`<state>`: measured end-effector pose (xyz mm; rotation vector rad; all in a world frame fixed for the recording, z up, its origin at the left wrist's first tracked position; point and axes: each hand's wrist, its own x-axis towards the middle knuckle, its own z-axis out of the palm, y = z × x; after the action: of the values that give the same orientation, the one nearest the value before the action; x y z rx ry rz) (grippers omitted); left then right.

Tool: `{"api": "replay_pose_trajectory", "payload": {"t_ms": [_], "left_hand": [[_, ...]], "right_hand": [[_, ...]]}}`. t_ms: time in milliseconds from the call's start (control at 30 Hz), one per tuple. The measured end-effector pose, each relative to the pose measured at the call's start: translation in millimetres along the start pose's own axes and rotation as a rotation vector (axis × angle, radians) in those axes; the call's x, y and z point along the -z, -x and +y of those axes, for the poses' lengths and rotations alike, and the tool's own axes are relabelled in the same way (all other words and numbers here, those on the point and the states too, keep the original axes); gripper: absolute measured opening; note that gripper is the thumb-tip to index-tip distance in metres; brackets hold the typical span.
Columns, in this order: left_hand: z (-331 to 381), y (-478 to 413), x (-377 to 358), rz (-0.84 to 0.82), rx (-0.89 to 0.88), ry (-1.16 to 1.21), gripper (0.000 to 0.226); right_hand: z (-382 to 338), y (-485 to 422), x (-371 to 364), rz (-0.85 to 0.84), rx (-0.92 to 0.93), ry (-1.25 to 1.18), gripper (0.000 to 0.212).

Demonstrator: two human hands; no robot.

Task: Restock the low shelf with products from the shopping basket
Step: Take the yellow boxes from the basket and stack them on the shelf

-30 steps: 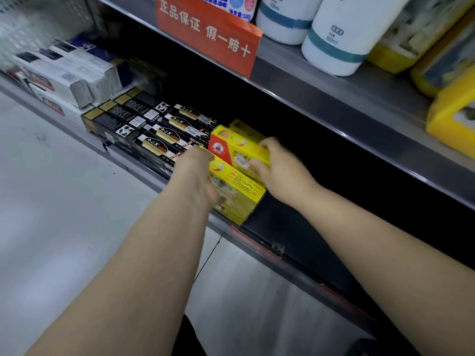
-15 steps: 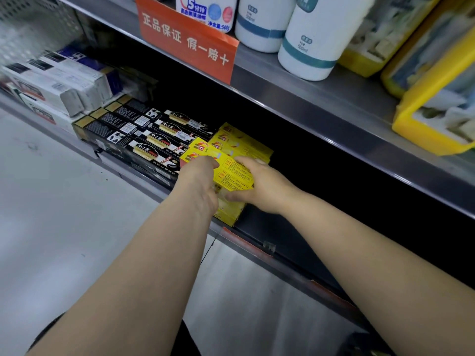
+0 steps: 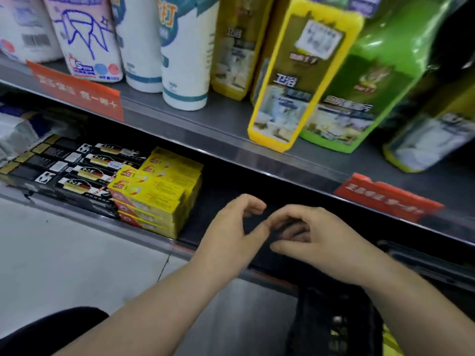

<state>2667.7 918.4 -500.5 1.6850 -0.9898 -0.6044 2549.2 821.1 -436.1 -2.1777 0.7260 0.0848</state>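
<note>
A stack of yellow boxes [image 3: 159, 199] lies on the low shelf [image 3: 218, 209], beside rows of black boxes [image 3: 77, 173]. My left hand [image 3: 231, 235] and my right hand [image 3: 316, 237] hover side by side in front of the bare dark part of the shelf, right of the yellow stack. Both hold nothing, with fingers loosely curled. The dark shopping basket [image 3: 334, 322] shows at the bottom right, under my right forearm, with something yellow inside it.
The shelf above carries white bottles [image 3: 185, 52], yellow packs [image 3: 295, 80] and a green pack [image 3: 372, 80]. Orange price signs [image 3: 77, 95] hang from its front edge. White boxes lie at the far left. The grey floor [image 3: 64, 253] lies below.
Both hands have let go of the yellow box, which now lies on the stack. They have drawn back to the right, and my view has swung right and up.
</note>
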Motion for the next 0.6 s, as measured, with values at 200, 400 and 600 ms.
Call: {"api": "replay_pose_trajectory", "payload": {"t_ms": [200,400,600], "left_hand": [[36.1,22.9,-49.1,-0.366,-0.188,-0.126,0.024],[67.5,49.4,-103.1,-0.649,-0.579,-0.369,0.043],[81.0,58.9,-141.1,-0.811,-0.667,-0.493,0.039]], "right_hand": [[54.2,93.0,28.6,0.31,-0.104,-0.2,0.02],[140.6,160.4,24.9,0.428,-0.375,-0.083,0.02],[233.7,194.8,-17.0,0.09,-0.668,0.241,0.047]]}}
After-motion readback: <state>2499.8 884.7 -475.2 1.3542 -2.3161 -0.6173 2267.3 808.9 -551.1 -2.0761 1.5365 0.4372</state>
